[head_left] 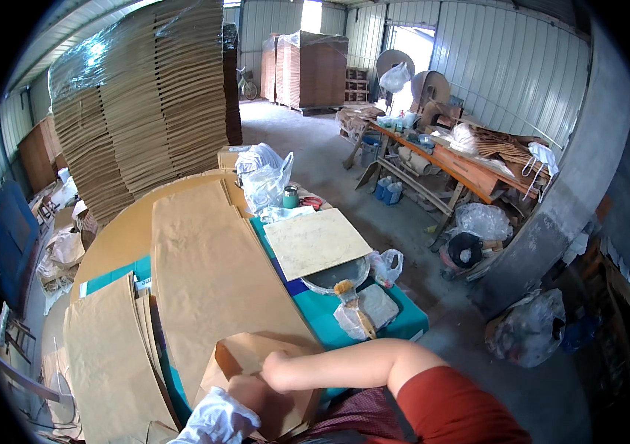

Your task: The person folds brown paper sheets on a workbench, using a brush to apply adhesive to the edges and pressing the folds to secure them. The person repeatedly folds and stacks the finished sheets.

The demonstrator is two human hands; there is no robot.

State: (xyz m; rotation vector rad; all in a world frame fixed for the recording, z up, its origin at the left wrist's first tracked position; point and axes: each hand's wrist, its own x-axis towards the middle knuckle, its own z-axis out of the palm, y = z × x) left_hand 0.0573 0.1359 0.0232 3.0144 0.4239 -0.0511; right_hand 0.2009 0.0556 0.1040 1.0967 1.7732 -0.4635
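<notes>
A brown paper bag lies before me at the near edge of the table, its end folded open into a pocket. My right hand is closed at the bag's opening, gripping the paper. Beside it, my left hand, below a white sleeve cuff, reaches into the same opening, its fingers hidden. Long flat brown paper pieces lie under and beyond the bag. Another stack of brown paper is on the left. To the right, a bristle brush rests by a round basin, which a pale board partly covers.
A plastic bag, a green cup and red-handled scissors sit at the table's far end. Tall wrapped cardboard stacks stand beyond. On the right are a cluttered workbench, a pillar and a clear plastic sack.
</notes>
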